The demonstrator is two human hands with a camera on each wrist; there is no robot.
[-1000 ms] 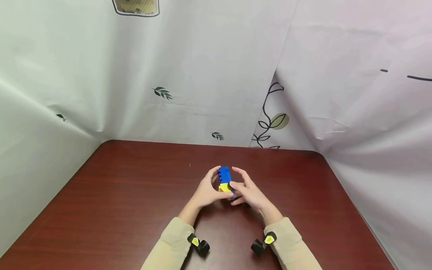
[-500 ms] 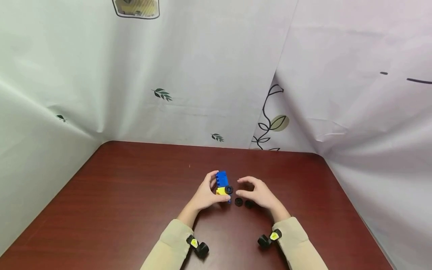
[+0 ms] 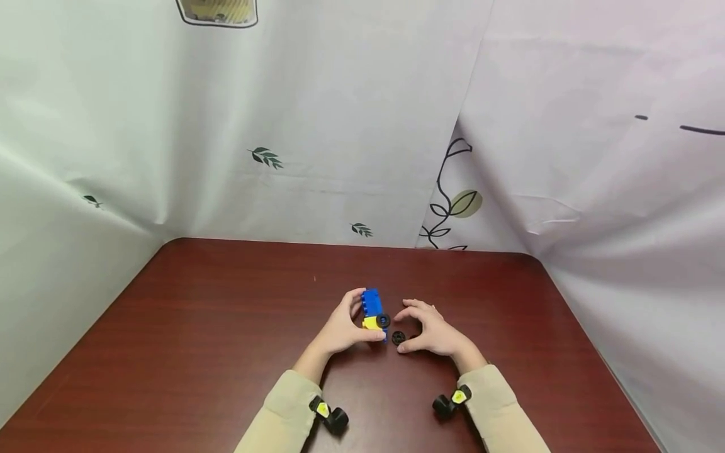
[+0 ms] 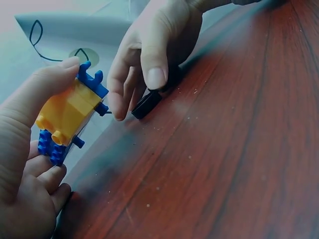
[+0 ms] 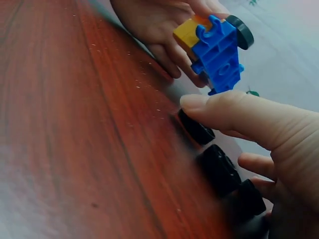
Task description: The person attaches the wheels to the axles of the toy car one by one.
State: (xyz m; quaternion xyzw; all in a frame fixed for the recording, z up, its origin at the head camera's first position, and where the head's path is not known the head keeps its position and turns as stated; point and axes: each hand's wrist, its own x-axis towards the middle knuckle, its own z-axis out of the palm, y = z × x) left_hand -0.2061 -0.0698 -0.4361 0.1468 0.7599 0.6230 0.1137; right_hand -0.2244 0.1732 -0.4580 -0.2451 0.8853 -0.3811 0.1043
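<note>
My left hand (image 3: 340,326) grips a small toy car (image 3: 371,304) built from a blue base and a yellow block, held tilted. One black wheel (image 5: 240,32) sits on the car's side. In the left wrist view, bare blue axle stubs show on the base. My right hand (image 3: 438,333) is curved above the table, its thumb and fingers apart around a loose black wheel (image 3: 399,338). That wheel stands close by the thumb in the left wrist view; whether they touch I cannot tell. Under the right hand lie two more black wheels (image 5: 218,169), hidden in the head view.
The dark red-brown wooden table (image 3: 226,327) reaches back to a pale printed cloth (image 3: 317,126), which also hangs along both sides. Small crumbs dot the tabletop in the wrist views. Black cameras (image 3: 335,420) are strapped to both sleeves.
My right hand has drawn away from the car, uncovering its wheel, then lowered around the loose wheel on the table. My left hand has brought the car slightly nearer, still held.
</note>
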